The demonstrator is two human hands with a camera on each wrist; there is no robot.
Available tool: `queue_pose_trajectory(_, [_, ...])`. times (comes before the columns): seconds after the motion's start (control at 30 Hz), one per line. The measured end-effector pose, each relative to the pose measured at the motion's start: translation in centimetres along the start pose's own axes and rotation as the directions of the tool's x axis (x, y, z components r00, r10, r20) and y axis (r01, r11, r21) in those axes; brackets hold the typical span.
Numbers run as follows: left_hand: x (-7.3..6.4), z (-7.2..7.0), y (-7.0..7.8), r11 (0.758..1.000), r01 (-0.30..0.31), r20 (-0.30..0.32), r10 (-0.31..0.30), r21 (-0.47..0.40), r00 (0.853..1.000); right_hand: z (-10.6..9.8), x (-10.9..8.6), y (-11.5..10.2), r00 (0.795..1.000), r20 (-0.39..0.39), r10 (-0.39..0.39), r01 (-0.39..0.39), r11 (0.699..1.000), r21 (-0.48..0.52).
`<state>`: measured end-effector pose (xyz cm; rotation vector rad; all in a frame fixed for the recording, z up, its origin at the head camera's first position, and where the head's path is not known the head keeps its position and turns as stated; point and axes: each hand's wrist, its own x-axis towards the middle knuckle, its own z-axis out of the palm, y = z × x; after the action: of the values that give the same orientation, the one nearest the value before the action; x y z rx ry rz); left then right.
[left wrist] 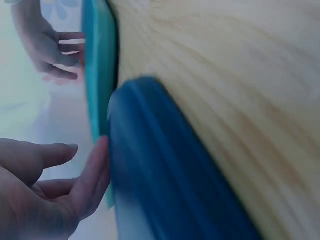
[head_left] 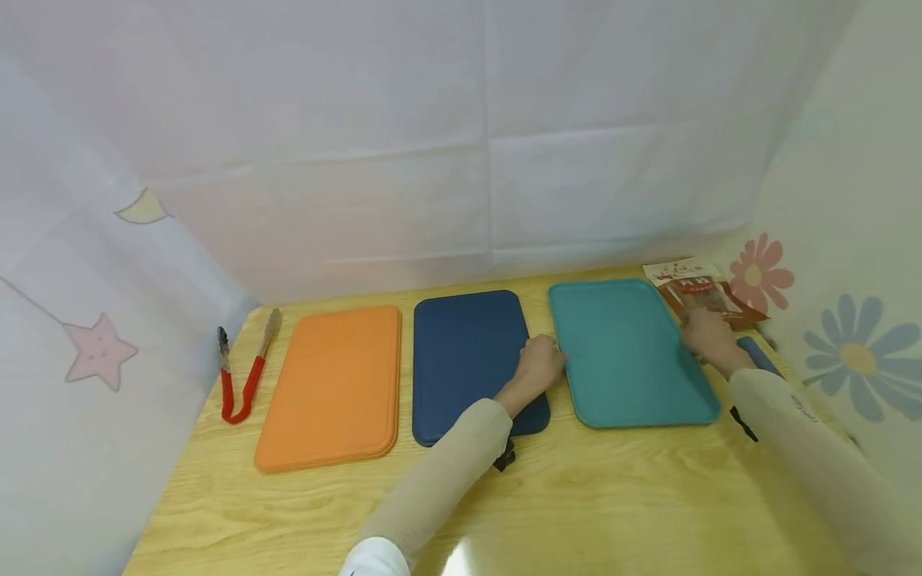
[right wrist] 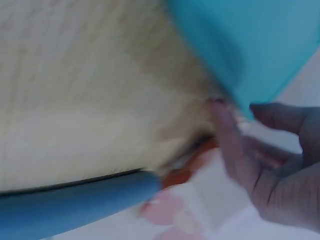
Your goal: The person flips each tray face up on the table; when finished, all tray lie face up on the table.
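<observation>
A teal tray point(head_left: 627, 356) lies flat at the right of the table. At its left edge is my left hand point(head_left: 539, 364), above the right side of a navy tray point(head_left: 468, 352). In the left wrist view the left hand's fingers point(left wrist: 92, 175) reach the gap between the two trays, the thumb held apart. My right hand point(head_left: 709, 340) is at the teal tray's right edge. Its thumb and forefinger point(right wrist: 227, 130) are spread on either side of the tray's rim in the right wrist view, with the fingers fairly straight.
An orange tray point(head_left: 334, 384) lies left of the navy one. Tongs with red handles point(head_left: 250, 388) rest at the far left. Brown and white packets point(head_left: 702, 296) lie in the back right corner, near a blue object point(head_left: 758, 356). White cloth point(head_left: 360, 208) hangs behind the table.
</observation>
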<state>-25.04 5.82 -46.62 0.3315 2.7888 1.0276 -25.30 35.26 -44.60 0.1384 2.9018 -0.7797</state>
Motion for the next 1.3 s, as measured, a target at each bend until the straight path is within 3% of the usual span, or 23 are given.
queue_pose_trajectory(0.13, [-1.8,-3.3,-2.4,0.994,-0.065,-0.049,0.070,0.088,0.996,0.4,-1.0,-1.9,0.996,-0.082,-0.031,0.023,0.995,-0.098])
queue_pose_trajectory(0.27, [-3.0,-7.4,-4.9,0.984,-0.095,-0.114,0.113,0.153,0.987,1.2,-1.9,-4.3,0.994,-0.091,-0.062,0.055,0.995,-0.081])
queue_pose_trajectory(0.4, [-3.8,-10.5,-8.0,0.974,-0.026,-0.147,0.061,0.226,0.987,2.7,-2.3,-7.3,0.980,-0.107,-0.167,0.166,0.986,-0.014])
queue_pose_trajectory(0.5, [-4.4,-11.9,-10.6,0.961,0.067,-0.157,-0.025,0.269,0.987,3.8,-2.6,-9.9,0.971,-0.058,-0.233,0.236,0.970,0.062])
queue_pose_trajectory(0.63, [-5.0,-12.6,-13.3,0.952,0.141,-0.135,-0.108,0.273,0.985,5.4,-2.8,-13.4,0.959,0.080,-0.272,0.258,0.954,0.153])
queue_pose_trajectory(0.73, [-5.3,-12.8,-14.4,0.959,0.126,-0.090,-0.106,0.254,0.990,6.8,-2.3,-15.4,0.944,0.141,-0.300,0.274,0.946,0.174])
queue_pose_trajectory(0.83, [-5.4,-12.7,-14.8,0.971,0.103,-0.043,-0.096,0.215,0.994,8.2,-1.5,-16.7,0.937,0.171,-0.306,0.274,0.944,0.184])
queue_pose_trajectory(0.93, [-5.2,-12.5,-15.0,0.981,0.093,-0.013,-0.092,0.168,0.996,9.5,-0.8,-17.5,0.943,0.193,-0.273,0.245,0.957,0.158])
queue_pose_trajectory(1.07, [-4.8,-12.4,-15.3,0.987,0.090,-0.007,-0.090,0.130,0.996,10.9,0.1,-18.3,0.946,0.224,-0.232,0.218,0.972,0.089])
queue_pose_trajectory(1.3, [-3.9,-12.8,-16.3,0.990,0.121,-0.030,-0.120,0.070,0.992,12.5,0.7,-19.2,0.933,0.234,-0.274,0.261,0.962,0.083])
